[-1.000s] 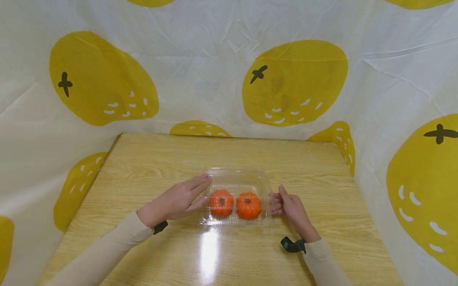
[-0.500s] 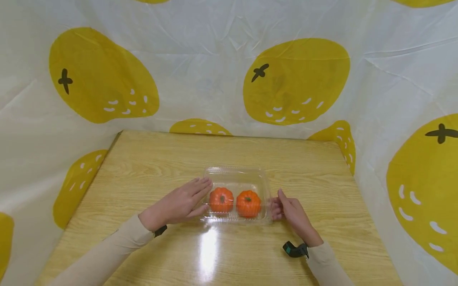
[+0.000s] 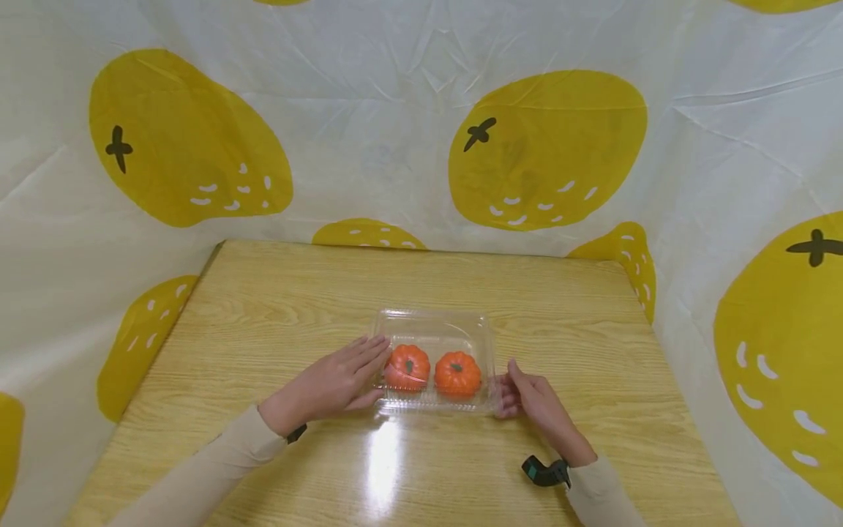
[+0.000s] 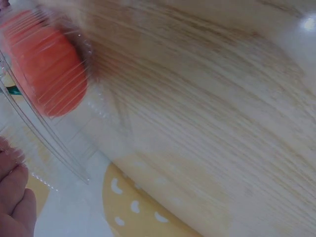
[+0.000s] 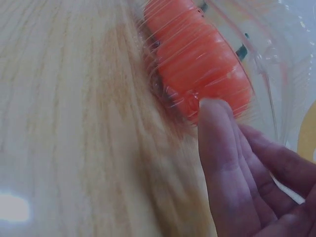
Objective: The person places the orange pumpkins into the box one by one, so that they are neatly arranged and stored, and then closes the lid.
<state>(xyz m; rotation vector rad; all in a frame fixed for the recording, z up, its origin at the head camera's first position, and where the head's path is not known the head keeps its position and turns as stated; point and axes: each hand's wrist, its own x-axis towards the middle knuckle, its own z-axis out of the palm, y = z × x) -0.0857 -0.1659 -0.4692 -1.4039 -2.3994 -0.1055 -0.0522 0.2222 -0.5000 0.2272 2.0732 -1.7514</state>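
A clear plastic clamshell container (image 3: 431, 327) sits on the wooden table, its lid over two small orange pumpkins (image 3: 457, 375) with green stems. My left hand (image 3: 334, 382) lies against the container's left side, fingers stretched along its edge. On the other side my right hand (image 3: 536, 406) touches the right edge, thumb raised and fingers against the plastic. In the right wrist view the thumb and fingers (image 5: 222, 163) stand extended beside the ribbed wall. The left wrist view shows a pumpkin (image 4: 47, 64) through the plastic, with only some left fingers (image 4: 15, 192) visible.
The wooden table (image 3: 283, 285) reaches back to a white cloth (image 3: 369, 154) printed with large yellow fruit, which also hangs on both sides. A black band (image 3: 546, 471) is on the right wrist. Light glares off the tabletop in front of the container.
The glinting front line of the lid shifts over the pumpkins, and they show more clearly now. Both hands have slid slightly toward the person along the container's sides.
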